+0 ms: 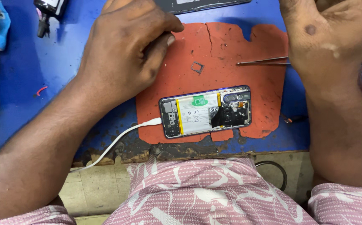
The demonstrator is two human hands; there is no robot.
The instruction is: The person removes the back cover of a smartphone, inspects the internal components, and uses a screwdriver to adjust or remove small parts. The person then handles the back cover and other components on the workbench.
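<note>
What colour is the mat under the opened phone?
Orange-red, worn and cracked mat; phone lies on it. Head view.

An opened phone [206,111] lay back-up at the centre of the frame on a torn orange mat [256,89], its white battery and dark boards bared. A white cable [118,141] ran from its left end off the lower left edge of the blue worktop [27,71]. Above the phone a small grey tray [197,67] sat on the mat. The left hand [127,46], fingers curled, rested at upper centre. The right hand [327,33] sat upper right, touching thin tweezers [262,61].
</note>
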